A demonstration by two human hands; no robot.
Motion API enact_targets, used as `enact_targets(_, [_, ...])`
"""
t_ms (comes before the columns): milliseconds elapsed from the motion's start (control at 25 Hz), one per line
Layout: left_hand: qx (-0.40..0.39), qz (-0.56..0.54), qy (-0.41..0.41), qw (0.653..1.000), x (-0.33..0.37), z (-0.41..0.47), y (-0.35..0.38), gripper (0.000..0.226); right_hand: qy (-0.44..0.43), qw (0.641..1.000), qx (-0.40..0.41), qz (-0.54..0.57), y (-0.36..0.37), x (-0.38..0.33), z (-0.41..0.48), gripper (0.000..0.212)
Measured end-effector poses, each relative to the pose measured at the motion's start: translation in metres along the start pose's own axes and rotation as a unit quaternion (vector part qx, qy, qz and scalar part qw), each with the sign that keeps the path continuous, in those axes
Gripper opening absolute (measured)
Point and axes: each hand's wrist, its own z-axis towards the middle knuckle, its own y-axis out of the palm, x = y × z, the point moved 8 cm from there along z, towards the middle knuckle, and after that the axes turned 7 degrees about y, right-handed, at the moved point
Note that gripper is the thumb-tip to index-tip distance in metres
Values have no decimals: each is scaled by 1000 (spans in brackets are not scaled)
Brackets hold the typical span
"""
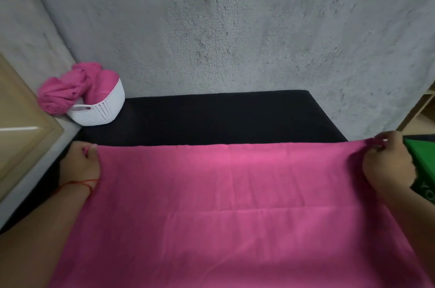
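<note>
Pink towel (235, 193), spread wide and pinched at its two far corners. Our left hand (82, 161) has fingers curled round the left corner, with a bit of cloth bunched in the fist. Our right hand (388, 160) pinches the right corner between thumb and fingertips, the fabric gathered into a small tuft there. The hands are set well apart, so the far edge runs straight and taut between them. A red thread (82, 183) circles the left wrist.

From that edge the towel falls back toward us and fills the lower view. We cannot tell whether its body rests on the counter (211, 118) or hangs just above it. A faint crease line crosses it partway down.

Handling, as we judge it: light, soft and limp. It keeps no shape of its own and sags wherever it is not tensioned. The nap looks grippy rather than slick. Corners and hems are the places to hold; a grip mid-cloth would only bunch it.

Beyond the hands is the bare black counter top. At its far left corner a white basket (101, 111) stands against the rough grey wall (235, 29), with more pink cloths (68, 90) heaped in it and spilling over its left rim. A green object (421, 158) sits just beside the right hand, and a beige panel (21, 123) lies off to the left.
</note>
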Motion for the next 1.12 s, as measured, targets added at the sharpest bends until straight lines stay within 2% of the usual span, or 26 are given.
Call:
enact_targets(160, [49,-33,22,998,17,10,-23,26,12,1000,5,19,-18,-18,18,25])
enact_targets(280, [-2,8,12,1000,7,22,-6,34,28,998,-46,-16,1,-24,25,27])
enact_targets(360, [-27,34,-8,999,-1,18,9,29,46,997,-56,-34,21,-11,21,28])
enact_targets(480, [-18,41,-17,999,-7,11,18,19,43,998,-27,-32,37,6,13,26])
enact_targets(680, [-54,126,-4,991,-7,38,24,25,23,997,-16,-72,42,3,27,29])
enact_targets(840, [-8,144,-32,989,0,25,25,25,27,999,12,-45,43,6,24,29])
enact_targets(1000, [19,168,-15,986,4,20,28,25,-6,998,62,-3,34,1,16,27])
enact_targets(1120, [15,176,-13,984,0,22,29,25,3,998,46,-32,38,2,17,29])
